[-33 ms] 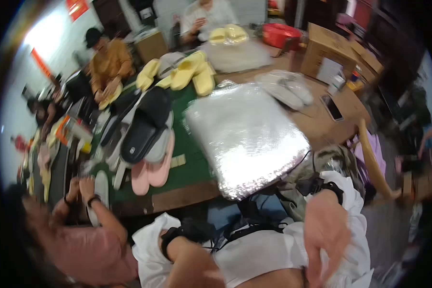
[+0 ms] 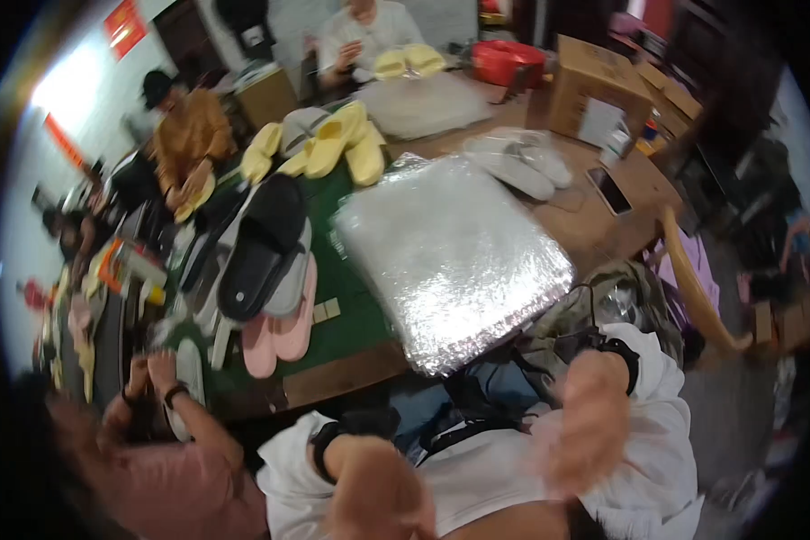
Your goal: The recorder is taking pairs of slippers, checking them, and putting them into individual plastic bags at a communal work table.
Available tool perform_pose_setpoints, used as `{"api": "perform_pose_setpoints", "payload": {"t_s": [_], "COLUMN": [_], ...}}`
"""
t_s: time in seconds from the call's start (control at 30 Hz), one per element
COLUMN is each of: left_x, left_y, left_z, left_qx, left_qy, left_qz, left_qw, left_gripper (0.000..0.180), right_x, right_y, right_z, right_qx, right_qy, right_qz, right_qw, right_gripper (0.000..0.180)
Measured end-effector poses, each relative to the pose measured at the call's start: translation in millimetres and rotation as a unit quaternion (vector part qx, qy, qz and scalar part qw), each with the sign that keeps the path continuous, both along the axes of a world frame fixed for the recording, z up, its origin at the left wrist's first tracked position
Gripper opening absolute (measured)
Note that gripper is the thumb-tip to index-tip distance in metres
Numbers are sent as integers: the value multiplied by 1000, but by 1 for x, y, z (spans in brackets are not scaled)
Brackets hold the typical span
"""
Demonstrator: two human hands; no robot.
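Close to my body, at the bottom of the view, my left hand (image 2: pixel 378 490) hangs low with its fingers mostly hidden. My right hand (image 2: pixel 587 427) is across from it on the right, smeared by motion. I see nothing that either hand holds. In front of them, a thick stack of clear plastic bags (image 2: pixel 459 261) lies on the table's near edge. Left of that stack is a pile of slides, with a black slide (image 2: pixel 261 247) on top, grey ones beneath and a pink pair (image 2: pixel 279 342) sticking out toward me.
Yellow slides (image 2: pixel 342 148) sit farther back on the green mat (image 2: pixel 351 297). Bagged light slippers (image 2: pixel 517 166), a phone (image 2: pixel 609 191) and a cardboard box (image 2: pixel 600 88) are on the right. Co-workers sit at the left, one in a pink top (image 2: pixel 171 472), and across the table.
My left hand has come up slightly and to the right. My right hand has shifted up and left, its fingers now blurred. The whole view has tilted a little.
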State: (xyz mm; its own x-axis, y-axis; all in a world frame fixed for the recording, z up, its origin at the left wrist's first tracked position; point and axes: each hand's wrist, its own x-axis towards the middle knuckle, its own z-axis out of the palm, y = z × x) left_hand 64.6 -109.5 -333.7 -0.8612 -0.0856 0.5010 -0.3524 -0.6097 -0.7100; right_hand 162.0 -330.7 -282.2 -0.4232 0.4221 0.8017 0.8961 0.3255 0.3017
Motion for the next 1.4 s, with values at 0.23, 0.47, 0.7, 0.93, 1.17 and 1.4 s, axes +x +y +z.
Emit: {"api": "perform_pose_setpoints", "payload": {"t_s": [0.23,0.47,0.7,0.93,1.17,1.4], "left_x": [108,111,95,127,133,164], "left_y": [-35,-86,-174,-180,-182,-159], "left_z": [-102,-136,-198,-209,-175,-199], "left_qx": [274,309,403,250,-79,-169], "left_qy": [833,740,829,935,858,758], "left_qz": [203,249,199,39,-508,-615], "left_qw": [436,543,332,249,-1,-136], "left_gripper": [43,60,86,39,29,34], "right_x": [-13,-76,-109,-118,-79,-119], "right_y": [-114,-194,-144,-210,-298,-421], "right_z": [-85,-232,-345,-350,-325,-299], "right_qx": [-148,-433,-452,-168,254,414], "right_qy": [476,560,615,698,425,382], "right_qz": [-596,-657,-615,-634,-857,-825], "right_qw": [629,258,200,288,-140,53], "right_gripper": [44,95,90,91,88,34]}}
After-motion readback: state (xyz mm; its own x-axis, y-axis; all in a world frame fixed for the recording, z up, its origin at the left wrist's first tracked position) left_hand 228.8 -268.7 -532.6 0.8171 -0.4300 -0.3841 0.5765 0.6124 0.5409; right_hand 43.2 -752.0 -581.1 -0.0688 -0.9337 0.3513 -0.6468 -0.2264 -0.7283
